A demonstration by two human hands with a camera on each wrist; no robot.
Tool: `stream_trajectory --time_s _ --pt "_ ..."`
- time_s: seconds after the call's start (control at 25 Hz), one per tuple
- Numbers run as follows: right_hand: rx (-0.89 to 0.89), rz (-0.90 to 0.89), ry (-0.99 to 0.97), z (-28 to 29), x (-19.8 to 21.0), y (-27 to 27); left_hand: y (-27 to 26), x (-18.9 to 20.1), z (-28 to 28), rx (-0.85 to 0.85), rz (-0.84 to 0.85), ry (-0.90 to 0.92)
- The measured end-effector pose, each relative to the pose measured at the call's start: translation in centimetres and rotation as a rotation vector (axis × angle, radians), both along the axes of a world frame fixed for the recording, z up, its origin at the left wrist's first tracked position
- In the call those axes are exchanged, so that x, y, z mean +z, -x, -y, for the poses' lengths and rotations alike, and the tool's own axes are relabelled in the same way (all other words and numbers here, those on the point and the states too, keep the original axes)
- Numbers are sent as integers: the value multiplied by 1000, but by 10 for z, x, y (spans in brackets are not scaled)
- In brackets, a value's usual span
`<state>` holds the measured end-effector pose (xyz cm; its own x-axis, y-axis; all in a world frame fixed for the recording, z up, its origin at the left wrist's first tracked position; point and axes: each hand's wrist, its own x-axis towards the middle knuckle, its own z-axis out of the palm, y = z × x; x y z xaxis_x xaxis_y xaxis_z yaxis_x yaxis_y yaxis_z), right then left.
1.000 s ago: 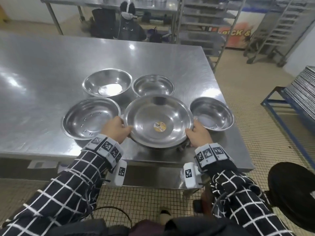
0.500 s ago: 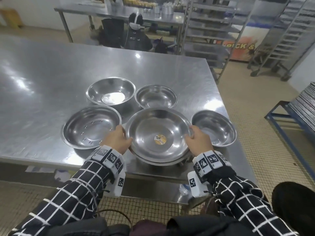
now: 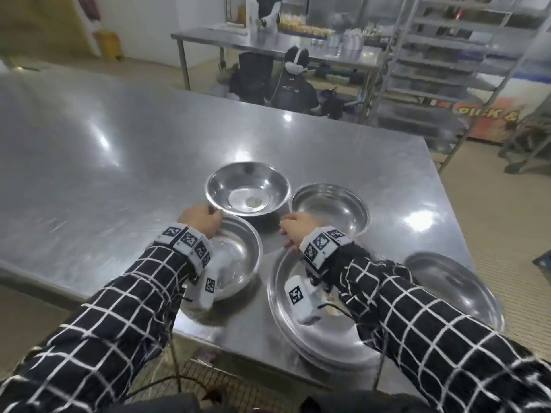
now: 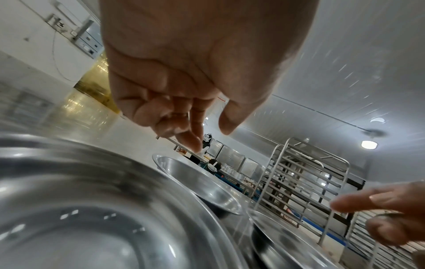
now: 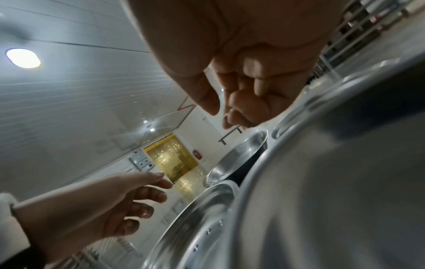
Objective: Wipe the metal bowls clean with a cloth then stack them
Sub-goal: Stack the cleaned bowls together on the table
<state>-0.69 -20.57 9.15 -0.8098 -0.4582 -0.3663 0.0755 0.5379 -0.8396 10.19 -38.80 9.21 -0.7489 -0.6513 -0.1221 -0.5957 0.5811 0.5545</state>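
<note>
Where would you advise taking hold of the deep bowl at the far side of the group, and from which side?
Probably by the deep bowl's flared rim at its bare left edge, coming from above-left: left hand hovers beside it, while other bowls crowd its right and near sides.

Steel worktop [image 3: 125, 162], glossy with ceiling-light reflections. Behind it, second steel table [image 3: 351, 56] carrying containers too blurred to identify; seated person in dark top with white headset [image 3: 293, 81] between the two. At right, tall wire racks [image 3: 441, 55], orange sign [image 3: 495, 117] partly legible, beige tiled floor [image 3: 492, 204]; far left, yellow strip curtain [image 5: 171, 158].
</note>
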Motion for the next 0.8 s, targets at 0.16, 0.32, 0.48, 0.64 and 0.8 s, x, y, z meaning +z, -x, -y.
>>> stream_trajectory --time_s 0.16,0.32,0.48,0.64,0.8 --pt "-117 354 110 59 -28 27 42 -18 69 -20 146 -70" --pt "-224 428 125 81 -41 47 69 -32 114 -64 234 -179" --pt "-318 389 83 97 -52 65 92 -46 144 -203 311 -323" --pt "-361 313 62 106 -55 74 105 -57 153 -197 265 -353" --pt "-540 194 87 121 -48 76 109 -49 150 -100 83 -426"
